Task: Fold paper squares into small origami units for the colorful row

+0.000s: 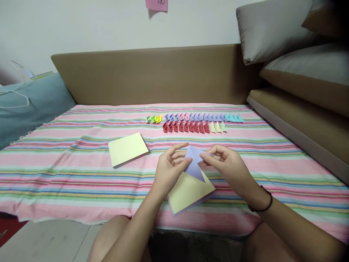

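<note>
Both hands pinch a lavender sheet of paper (194, 164) that is partly folded into points. My left hand (169, 168) grips its left side with thumb and fingers closed. My right hand (227, 164) pinches the upper right corner; a dark band circles that wrist. The sheet hangs just above a pale yellow paper stack (191, 194) near the front edge of the striped cloth (81, 171).
A second yellow paper stack (127, 149) lies to the left. Two rows of small folded paper pieces (195, 122) in green, yellow, purple, pink, teal and red sit further back. Grey-brown cushions (294, 62) pile up at right, a blue-grey bundle (29, 102) at left.
</note>
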`<action>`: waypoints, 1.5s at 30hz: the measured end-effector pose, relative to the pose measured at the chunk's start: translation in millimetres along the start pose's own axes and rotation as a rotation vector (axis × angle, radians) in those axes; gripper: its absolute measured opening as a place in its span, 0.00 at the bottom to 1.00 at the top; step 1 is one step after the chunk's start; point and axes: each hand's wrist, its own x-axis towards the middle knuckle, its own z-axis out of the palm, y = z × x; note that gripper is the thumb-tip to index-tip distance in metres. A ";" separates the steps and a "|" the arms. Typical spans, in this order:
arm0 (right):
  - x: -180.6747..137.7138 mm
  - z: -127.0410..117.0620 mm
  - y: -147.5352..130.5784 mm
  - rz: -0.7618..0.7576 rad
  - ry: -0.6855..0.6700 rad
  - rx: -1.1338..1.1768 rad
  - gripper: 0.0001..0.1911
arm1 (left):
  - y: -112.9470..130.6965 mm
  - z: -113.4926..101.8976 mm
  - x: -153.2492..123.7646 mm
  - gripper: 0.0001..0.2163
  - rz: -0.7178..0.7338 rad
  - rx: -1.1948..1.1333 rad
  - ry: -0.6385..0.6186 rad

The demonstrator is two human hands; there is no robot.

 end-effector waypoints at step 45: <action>1.3 -10.6 -3.5 0.129 -0.211 -0.065 0.15 | -1.5 -6.8 0.3 0.12 -0.148 0.038 0.027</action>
